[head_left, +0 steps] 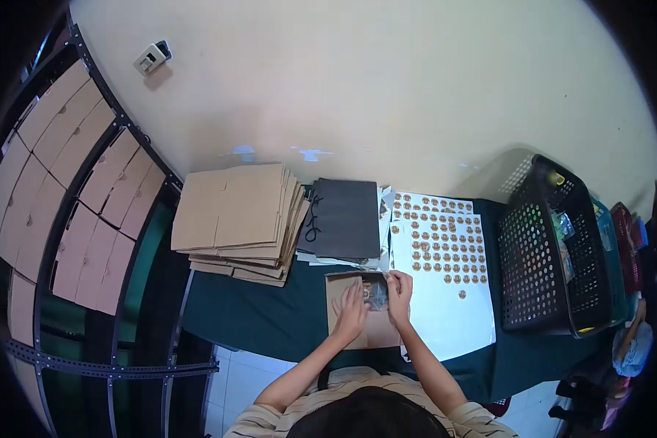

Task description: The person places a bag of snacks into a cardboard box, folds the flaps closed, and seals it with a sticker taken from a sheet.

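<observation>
An open cardboard box [381, 336] lies on the table in front of me, its flap folded out toward my body. In its far part sits a clear plastic packet [377, 293], with contents too small to make out. My left hand [351, 312] rests on the box beside the packet, its fingers stretched out and touching the packet's left edge. At the box's right side, my right hand [399, 293] has its fingers closed around the wall; part of the packet's right edge is hidden by it.
Flattened cardboard boxes [230, 208] are piled at the left, beside a black folder [347, 219] on papers. A white sheet of round stickers [445, 321] lies to the right, near a black perforated basket [540, 270]. Shelves of boxes [80, 255] stand left; another person's arm [631, 336] shows far right.
</observation>
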`<state>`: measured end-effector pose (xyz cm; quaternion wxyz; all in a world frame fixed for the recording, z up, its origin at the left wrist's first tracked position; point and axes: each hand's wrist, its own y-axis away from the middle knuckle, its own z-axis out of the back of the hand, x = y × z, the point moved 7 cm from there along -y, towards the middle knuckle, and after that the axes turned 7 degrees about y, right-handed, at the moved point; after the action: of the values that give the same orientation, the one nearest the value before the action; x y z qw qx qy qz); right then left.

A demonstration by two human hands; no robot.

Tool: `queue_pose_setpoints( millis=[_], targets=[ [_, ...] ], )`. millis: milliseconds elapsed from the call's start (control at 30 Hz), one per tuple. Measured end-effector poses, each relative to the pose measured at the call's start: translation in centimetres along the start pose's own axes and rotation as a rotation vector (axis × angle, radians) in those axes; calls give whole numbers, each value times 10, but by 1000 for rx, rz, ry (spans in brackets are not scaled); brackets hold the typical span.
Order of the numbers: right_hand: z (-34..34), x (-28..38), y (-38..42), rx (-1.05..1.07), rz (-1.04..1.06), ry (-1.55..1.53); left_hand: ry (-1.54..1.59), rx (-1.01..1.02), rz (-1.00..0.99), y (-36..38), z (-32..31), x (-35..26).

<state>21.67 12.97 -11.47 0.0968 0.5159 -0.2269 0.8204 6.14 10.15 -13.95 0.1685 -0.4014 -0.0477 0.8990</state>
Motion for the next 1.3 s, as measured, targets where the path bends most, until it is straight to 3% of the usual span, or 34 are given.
queue_pose_setpoints(
  millis=[33, 100, 200, 233, 300, 633, 733, 833, 1100, 1167, 1200, 1233, 1267, 1300],
  targets=[
    [0, -2, -1, 8, -29, -36, 183, -65, -104, -7, 23, -16],
    [1, -6, -1, 13, -66, -71, 22, -112, -80, -17, 60, -44],
    [2, -3, 1, 8, -19, -53, -9, -162, -266, -51, 95, -79],
    [1, -3, 1, 10, -18, -55, -10, -164, -266, -53, 91, -71],
    [2, -4, 1, -11, -39, -57, -94, 69, -277, -60, 64, -53],
    [17, 22, -6, 80, 63, 52, 26, -59, -247, -47, 61, -46],
    [21, 21, -9, 122, -43, -66, 37, -111, -236, -45, 58, -46],
    [22, 14, -11, 152, -96, 80, 10, -98, -219, -37, 50, -39],
    [22, -1, -13, 164, -33, -18, -50, -65, -241, -58, 51, -59],
    [25, 1, -10, 169, -38, -16, 86, 18, -401, -76, 45, -79],
    [32, 17, -8, 123, 109, 176, 124, 284, -324, -86, 22, -75],
    [36, 30, -4, 73, 256, 368, 128, 280, -329, -90, 16, -74],
    [36, 7, -3, 112, 117, 279, 158, 272, -391, -89, 12, -77],
    [40, 4, -4, 109, 115, 283, 188, 268, -451, -87, 11, -81]
  ],
)
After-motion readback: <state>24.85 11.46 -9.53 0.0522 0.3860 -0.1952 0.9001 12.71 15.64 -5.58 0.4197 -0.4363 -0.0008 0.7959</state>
